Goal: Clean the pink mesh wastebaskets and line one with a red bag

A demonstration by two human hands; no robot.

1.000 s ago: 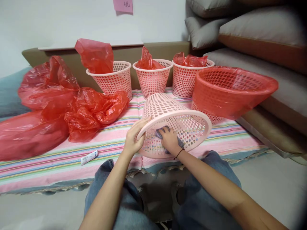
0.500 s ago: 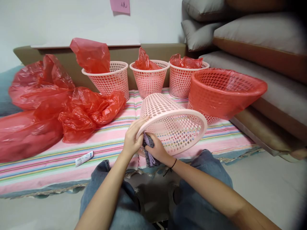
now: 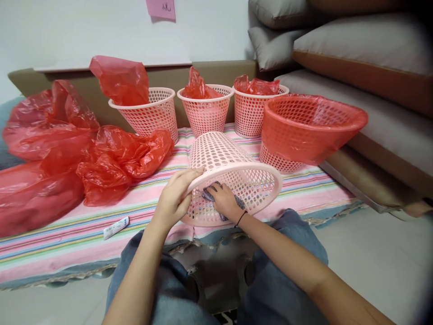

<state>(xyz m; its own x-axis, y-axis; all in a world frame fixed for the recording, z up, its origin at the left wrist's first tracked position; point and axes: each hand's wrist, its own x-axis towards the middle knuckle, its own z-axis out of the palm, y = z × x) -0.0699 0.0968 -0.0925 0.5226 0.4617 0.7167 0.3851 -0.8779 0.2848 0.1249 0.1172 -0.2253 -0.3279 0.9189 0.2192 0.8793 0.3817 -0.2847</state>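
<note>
A pink perforated basket lies tipped on its side on the striped cloth, its mouth facing me. My left hand grips the left part of its rim, thumb on the near side. Inside the mouth, my right hand holds a grey cloth against the inner wall. Part of the cloth is hidden under the palm and fingers.
Three upright pink baskets holding red bags stand at the back. A basket covered with a red bag is at the right, near stacked cushions. Red bags and a white tube lie left.
My right hand has moved with the grey cloth from the basket's left rim into its interior. My left hand stays on the rim. The view has shifted slightly.
</note>
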